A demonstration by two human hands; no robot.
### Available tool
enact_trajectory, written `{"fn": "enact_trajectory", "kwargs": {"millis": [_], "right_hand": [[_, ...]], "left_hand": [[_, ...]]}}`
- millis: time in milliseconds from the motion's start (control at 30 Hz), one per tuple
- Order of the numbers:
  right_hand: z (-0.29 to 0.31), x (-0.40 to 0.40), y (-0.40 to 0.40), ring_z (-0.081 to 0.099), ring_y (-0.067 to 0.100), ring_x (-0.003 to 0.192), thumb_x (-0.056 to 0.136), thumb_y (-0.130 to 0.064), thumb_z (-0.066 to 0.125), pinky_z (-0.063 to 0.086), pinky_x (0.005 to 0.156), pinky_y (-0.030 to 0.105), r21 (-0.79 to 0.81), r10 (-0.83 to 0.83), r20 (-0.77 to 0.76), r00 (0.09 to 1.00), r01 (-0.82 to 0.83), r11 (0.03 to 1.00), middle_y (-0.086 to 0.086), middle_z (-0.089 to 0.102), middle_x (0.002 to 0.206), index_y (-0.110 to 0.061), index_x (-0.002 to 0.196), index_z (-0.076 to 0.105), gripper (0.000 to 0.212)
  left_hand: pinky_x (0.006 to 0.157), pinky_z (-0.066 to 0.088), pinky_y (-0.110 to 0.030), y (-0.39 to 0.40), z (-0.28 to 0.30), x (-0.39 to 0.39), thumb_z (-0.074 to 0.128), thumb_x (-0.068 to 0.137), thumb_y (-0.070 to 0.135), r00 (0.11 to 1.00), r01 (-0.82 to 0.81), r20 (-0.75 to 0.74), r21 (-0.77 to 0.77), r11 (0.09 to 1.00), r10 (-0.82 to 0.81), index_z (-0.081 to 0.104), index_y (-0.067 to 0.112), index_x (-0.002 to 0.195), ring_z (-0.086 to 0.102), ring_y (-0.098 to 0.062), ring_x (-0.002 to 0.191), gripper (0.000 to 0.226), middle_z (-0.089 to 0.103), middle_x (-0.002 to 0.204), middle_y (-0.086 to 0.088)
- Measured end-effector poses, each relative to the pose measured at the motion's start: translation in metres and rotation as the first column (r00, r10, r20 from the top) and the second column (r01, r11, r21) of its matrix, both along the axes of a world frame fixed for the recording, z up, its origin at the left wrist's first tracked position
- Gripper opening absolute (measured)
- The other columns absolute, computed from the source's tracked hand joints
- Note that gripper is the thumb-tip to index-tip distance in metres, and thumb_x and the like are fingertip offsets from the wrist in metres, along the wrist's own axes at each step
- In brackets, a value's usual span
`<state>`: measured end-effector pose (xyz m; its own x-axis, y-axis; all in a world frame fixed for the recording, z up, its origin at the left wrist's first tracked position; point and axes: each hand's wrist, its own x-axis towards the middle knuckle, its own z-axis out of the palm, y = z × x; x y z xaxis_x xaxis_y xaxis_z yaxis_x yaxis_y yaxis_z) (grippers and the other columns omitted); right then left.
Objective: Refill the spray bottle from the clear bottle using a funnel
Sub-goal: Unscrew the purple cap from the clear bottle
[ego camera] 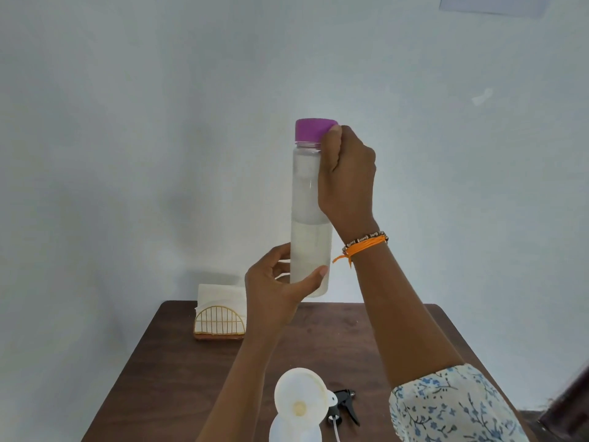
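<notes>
Head view: tall clear plastic bottle (pixel 310 218), upright, held well above dark wood surface (pixel 366 346). Left hand (pixel 277 282) fingers wrapped round its base; right hand (pixel 347 173) fingers curled on purple screw cap (pixel 314 130). White funnel (pixel 301 400) sits in translucent spray bottle (pixel 294 430), below clear bottle, nearer left hand.

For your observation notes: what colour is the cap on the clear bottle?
Purple; the cap shows plainly in the head view.

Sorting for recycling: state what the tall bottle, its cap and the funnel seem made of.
Tall bottle: clear, probably plastic; liquid shows through. Cap: opaque purple, matte, likely plastic. Funnel: white, slightly translucent, likely plastic.
</notes>
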<state>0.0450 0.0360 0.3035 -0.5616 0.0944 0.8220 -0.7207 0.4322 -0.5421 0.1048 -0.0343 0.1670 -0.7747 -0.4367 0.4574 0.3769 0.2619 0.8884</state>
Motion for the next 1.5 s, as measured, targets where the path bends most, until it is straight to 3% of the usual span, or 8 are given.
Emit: {"fn": "enact_trajectory", "kwargs": {"millis": [133,333,567,800,1000,1233,1333,1500], "right_hand": [[-0.005,-0.002,-0.002,0.038,0.009,0.049,0.096,-0.028,0.029,0.027,0.048,0.018,-0.04,0.188,-0.021,0.982,-0.188,0.981,-0.009,0.04,0.056,-0.008,0.075,0.048,0.035],[-0.008,-0.007,0.011,0.054,0.004,0.08,0.096,-0.034,0.045,0.045,0.074,0.023,-0.325,0.468,0.18,0.865,-0.397,0.858,-0.013,0.057,0.084,-0.018,0.095,0.057,0.02],[-0.007,-0.005,0.013,0.054,0.01,0.093,0.068,-0.033,0.08,0.05,0.07,0.016,-0.359,0.422,0.178,0.889,-0.341,0.869,-0.007,0.045,0.098,-0.025,0.118,0.034,0.068],[-0.007,-0.006,0.019,0.058,0.016,0.08,0.075,-0.028,0.056,0.047,0.079,0.033,-0.489,0.644,0.143,0.751,-0.512,0.706,0.003,0.06,0.088,-0.025,0.117,0.032,0.049],[-0.004,-0.004,0.016,0.058,0.012,0.087,0.072,-0.026,0.077,0.051,0.069,0.017,-0.401,0.503,0.141,0.853,-0.416,0.816,0.002,0.046,0.105,-0.022,0.122,0.028,0.07],[-0.002,-0.007,0.022,0.059,0.025,0.095,0.073,-0.019,0.058,0.051,0.083,0.033,-0.391,0.594,0.108,0.797,-0.515,0.763,0.013,0.059,0.105,-0.022,0.114,0.028,0.051],[0.0,-0.007,0.024,0.06,0.022,0.1,0.073,-0.025,0.069,0.054,0.082,0.03,-0.37,0.547,0.101,0.831,-0.479,0.796,0.01,0.057,0.114,-0.022,0.115,0.031,0.057],[0.0,-0.006,0.024,0.059,0.011,0.092,0.07,-0.024,0.079,0.051,0.071,0.018,-0.338,0.423,0.077,0.903,-0.375,0.863,0.0,0.049,0.094,-0.019,0.114,0.033,0.064]], "left_hand": [[0.073,0.058,-0.024,0.001,-0.002,-0.002,0.079,0.061,0.038,1.0,0.018,-0.016,0.051,0.999,-0.017,0.064,0.018,0.106,0.066,-0.015,0.09,0.052,0.067,0.101,0.005],[0.066,0.05,-0.007,-0.005,-0.006,-0.001,0.074,0.057,0.048,1.0,0.009,0.014,0.045,0.999,-0.009,0.059,0.033,0.106,0.063,-0.005,0.089,0.054,0.061,0.099,0.022],[0.063,0.046,-0.003,0.0,-0.011,-0.001,0.074,0.058,0.049,0.999,-0.019,0.034,-0.009,1.0,0.019,0.056,0.034,0.109,0.061,-0.003,0.09,0.056,0.06,0.103,0.017],[0.068,0.049,-0.005,0.003,-0.011,-0.001,0.08,0.064,0.036,0.999,-0.025,0.042,0.028,0.999,0.023,0.057,0.033,0.108,0.062,-0.004,0.09,0.05,0.061,0.103,0.018],[0.068,0.049,-0.005,0.005,-0.008,-0.002,0.08,0.064,0.035,0.999,-0.013,0.03,0.052,0.999,0.012,0.059,0.033,0.109,0.062,-0.005,0.092,0.049,0.062,0.103,0.017],[0.07,0.051,-0.009,0.006,-0.007,-0.002,0.08,0.064,0.034,1.0,0.002,0.015,0.072,0.997,-0.003,0.059,0.039,0.105,0.063,0.0,0.091,0.047,0.062,0.1,0.027],[0.078,0.054,-0.016,0.006,-0.008,-0.002,0.079,0.064,0.036,1.0,-0.009,0.016,0.072,0.997,0.008,0.059,0.035,0.11,0.064,-0.006,0.095,0.05,0.064,0.105,0.018],[0.078,0.053,-0.017,0.008,-0.007,-0.002,0.079,0.066,0.033,1.0,-0.002,0.005,0.077,0.997,0.001,0.058,0.036,0.109,0.064,-0.009,0.095,0.047,0.062,0.105,0.018]]}}
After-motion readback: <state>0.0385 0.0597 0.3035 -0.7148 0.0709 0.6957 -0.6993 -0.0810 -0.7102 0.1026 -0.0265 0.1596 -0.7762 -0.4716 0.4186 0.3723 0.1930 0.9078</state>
